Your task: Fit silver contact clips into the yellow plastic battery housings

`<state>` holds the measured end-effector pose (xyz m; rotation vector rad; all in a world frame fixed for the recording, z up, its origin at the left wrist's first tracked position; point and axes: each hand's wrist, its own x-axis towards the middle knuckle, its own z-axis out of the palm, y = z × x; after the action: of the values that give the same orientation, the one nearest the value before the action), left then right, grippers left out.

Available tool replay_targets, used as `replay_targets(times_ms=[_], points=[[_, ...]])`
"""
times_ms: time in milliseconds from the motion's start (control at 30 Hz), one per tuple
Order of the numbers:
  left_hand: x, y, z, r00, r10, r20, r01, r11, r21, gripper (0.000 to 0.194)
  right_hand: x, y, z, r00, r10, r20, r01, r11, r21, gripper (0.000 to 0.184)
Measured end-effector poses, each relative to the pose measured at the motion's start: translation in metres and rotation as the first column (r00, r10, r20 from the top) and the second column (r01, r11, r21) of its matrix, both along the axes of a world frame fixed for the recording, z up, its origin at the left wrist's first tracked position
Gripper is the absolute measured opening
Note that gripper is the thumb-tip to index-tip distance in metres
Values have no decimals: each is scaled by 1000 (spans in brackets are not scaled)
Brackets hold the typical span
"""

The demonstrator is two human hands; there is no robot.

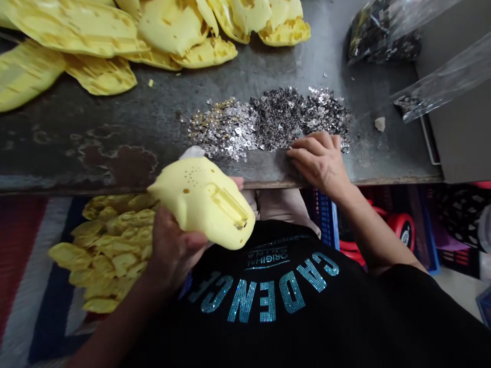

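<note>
Left hand point(174, 250) grips a yellow foam shape point(201, 202) just above the table edge, fingers wrapped beneath it. Right hand point(318, 163) rests on the metal tabletop point(230, 76), fingers loosely curled, nothing visible in them, touching the edge of a heap of silver and dark sequins point(268, 120). More foam shapes point(76, 30) lie overlapping on the table; a foam pile point(115, 245) sits on a striped rug point(23, 266) below.
</note>
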<state>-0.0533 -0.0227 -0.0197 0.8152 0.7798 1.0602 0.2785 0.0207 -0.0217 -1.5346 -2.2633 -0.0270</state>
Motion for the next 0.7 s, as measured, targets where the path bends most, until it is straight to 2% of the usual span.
replay_targets(times_ms=[67,133,200,367,500,600,700], points=[[7,0,-6,999,12,-41,-9,998,59,95,22,9,-4,997,-38,69,32,997,75,15],[15,0,-11,997,-53,-49,55,998,41,93,29,13,-6,994,-96,50,89,988,123,15],[21,0,-13,996,-89,6,89,996,7,92,22,17,-6,994,-97,40,92,989,113,17],[31,-3,-11,990,-107,95,110,993,-32,90,-17,25,-5,997,40,68,-37,999,-36,33],[27,-8,-6,986,-160,56,164,983,-79,78,-4,11,-4,993,118,21,-117,993,-15,31],[26,-7,-3,985,-166,46,172,965,-196,77,19,-6,-2,998,43,-36,-41,998,47,28],[31,-4,-1,984,-169,54,177,960,-218,79,26,-19,-2,994,-38,-102,48,995,90,16]])
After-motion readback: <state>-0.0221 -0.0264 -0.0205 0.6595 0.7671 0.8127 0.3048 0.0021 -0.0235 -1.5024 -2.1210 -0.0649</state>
